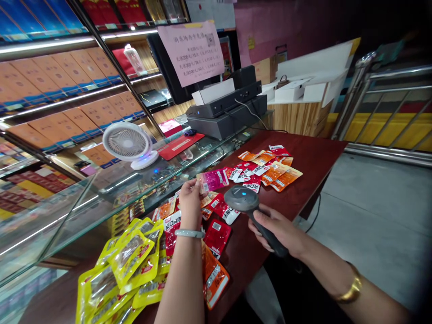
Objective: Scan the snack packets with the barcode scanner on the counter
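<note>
My left hand (190, 194) pinches the near end of a purple snack packet (216, 180), held above the dark red table (313, 148). In my right hand (275, 227) is a grey handheld barcode scanner (242, 199), my fingers wrapped round its handle and its head turned toward the packets. Red packets (218, 235) and orange packets (216, 275) lie loosely under and beside my left forearm. A heap of yellow packets (135, 256) sits at the lower left. Farther off, another pile of red and orange packets (275, 171) is spread on the table.
A glass display counter (84, 204) borders the table on the left. On it stand a white fan (128, 143), a red mat (180, 146) and a dark till unit (229, 105). A metal railing (388, 108) rises at the right. Shelves of boxes (57, 76) line the back left.
</note>
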`<state>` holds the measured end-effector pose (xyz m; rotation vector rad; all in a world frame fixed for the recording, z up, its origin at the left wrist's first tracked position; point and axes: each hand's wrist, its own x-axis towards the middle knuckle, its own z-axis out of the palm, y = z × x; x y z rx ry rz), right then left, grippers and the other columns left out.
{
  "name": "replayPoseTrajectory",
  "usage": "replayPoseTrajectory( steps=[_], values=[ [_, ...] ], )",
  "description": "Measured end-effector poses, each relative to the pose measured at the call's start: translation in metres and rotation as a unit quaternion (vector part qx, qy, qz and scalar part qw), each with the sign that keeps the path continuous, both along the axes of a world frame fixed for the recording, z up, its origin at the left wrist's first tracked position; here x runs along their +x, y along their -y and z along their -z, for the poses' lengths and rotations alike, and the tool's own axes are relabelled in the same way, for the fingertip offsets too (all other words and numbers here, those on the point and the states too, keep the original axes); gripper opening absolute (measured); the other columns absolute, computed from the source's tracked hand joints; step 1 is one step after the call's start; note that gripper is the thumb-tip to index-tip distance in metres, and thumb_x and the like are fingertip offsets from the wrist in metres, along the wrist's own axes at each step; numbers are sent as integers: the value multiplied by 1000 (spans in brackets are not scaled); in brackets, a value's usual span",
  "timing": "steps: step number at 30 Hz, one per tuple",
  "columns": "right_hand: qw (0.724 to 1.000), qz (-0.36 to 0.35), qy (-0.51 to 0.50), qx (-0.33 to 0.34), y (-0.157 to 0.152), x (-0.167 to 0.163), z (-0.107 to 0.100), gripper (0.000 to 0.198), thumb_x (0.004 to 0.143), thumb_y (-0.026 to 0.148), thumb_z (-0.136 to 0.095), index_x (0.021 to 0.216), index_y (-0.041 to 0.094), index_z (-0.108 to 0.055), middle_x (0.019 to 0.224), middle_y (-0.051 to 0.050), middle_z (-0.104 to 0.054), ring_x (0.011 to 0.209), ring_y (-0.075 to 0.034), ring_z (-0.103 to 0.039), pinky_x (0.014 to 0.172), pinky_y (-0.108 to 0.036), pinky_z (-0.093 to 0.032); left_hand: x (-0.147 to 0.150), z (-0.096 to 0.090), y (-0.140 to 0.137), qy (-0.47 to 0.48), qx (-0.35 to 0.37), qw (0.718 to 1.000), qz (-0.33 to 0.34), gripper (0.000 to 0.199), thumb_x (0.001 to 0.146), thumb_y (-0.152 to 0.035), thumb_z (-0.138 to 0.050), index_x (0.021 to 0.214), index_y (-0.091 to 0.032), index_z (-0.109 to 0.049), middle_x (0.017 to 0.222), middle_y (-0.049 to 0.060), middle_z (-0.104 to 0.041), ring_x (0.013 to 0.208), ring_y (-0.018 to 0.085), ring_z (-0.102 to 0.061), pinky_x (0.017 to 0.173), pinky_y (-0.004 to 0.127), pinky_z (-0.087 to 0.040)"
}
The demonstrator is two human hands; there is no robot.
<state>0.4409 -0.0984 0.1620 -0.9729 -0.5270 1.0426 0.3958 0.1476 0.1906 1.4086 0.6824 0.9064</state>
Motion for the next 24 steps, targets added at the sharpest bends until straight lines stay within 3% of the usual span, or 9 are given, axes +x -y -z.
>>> replayPoseTrajectory(
  steps=[6, 11, 17, 19, 21, 22, 24],
  values=[
    [999, -30, 10, 20, -22, 4, -9, 42, 85, 60, -60, 95, 22, -48, 62, 9, -45, 37, -3, -37, 33, -14, -33, 6, 3, 11, -4, -10, 998, 54, 38, 68, -41, -73, 95, -16, -62, 75, -2, -61, 59, 8, -56, 56, 21, -50],
    [999, -29, 14, 23, -27, 6, -4, 38, 87, 58, -58, 90, 21, -46, 61, 9, -43, 38, -3, -37, 33, -14, -33, 11, 12, 9, 13, 14, 998, 52, 30, 69, -31, -69, 94, -15, -65, 75, -1, -65, 58, 7, -56, 55, 19, -45],
    [999, -30, 16, 15, -23, 9, 1, 40, 88, 58, -57, 96, 21, -46, 61, 9, -44, 37, -3, -37, 33, -13, -33, 12, 14, 15, 2, -40, 994, 100, 36, 72, -39, -72, 98, -16, -62, 81, 2, -68, 58, 9, -59, 56, 21, -49],
    [999, -29, 13, 19, -22, 10, 3, 40, 88, 59, -57, 96, 22, -46, 61, 9, -43, 37, -3, -37, 33, -13, -33, 14, 13, 22, 11, -68, 981, 180, 42, 74, -36, -72, 110, -17, -61, 97, 7, -71, 69, 11, -64, 63, 23, -51],
    [999, -28, 8, 20, -20, 11, 6, 39, 88, 59, -57, 94, 22, -45, 59, 10, -43, 36, -3, -36, 32, -13, -33, 16, 14, 27, 4, -71, 961, 268, 55, 76, -31, -71, 128, -21, -55, 123, 11, -65, 91, 16, -67, 78, 27, -53],
    [999, -26, 5, 19, -19, 11, 7, 39, 88, 58, -57, 93, 22, -44, 59, 10, -43, 36, -3, -36, 32, -13, -32, 17, 15, 28, -14, -51, 956, 287, 60, 77, -28, -70, 134, -23, -50, 133, 11, -59, 104, 18, -65, 86, 29, -52],
    [1000, -22, -2, 13, -17, 11, 9, 38, 88, 58, -57, 91, 23, -44, 60, 10, -44, 36, -3, -37, 32, -13, -32, 17, 18, 25, -91, 40, 961, 260, 63, 78, -23, -66, 138, -23, -47, 141, 12, -53, 119, 22, -58, 98, 34, -46]
  ],
)
